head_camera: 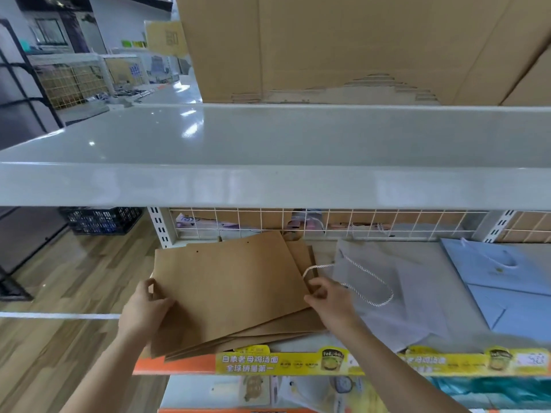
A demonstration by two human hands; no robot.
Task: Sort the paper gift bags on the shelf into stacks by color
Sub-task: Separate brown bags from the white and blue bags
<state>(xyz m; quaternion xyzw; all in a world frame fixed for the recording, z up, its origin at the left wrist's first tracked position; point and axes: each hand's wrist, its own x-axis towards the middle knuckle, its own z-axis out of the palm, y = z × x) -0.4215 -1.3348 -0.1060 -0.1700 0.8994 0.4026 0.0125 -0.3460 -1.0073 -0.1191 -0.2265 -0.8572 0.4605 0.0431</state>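
Brown stack being squared at lower centre of frame; both hands engaged.

I see the flat brown kraft paper bags stacked on the white metal shelf, overhanging its front edge. My left hand grips the stack's left edge, fingers curled round it. My right hand pinches the right edge, beside a white twisted cord handle. The top bag's long axis runs left to right between the hands. Counted: one brown stack of several bags, exact number unreadable; one pale grey paper bag just right of the right hand; light blue paper bags at far right, seemingly two.
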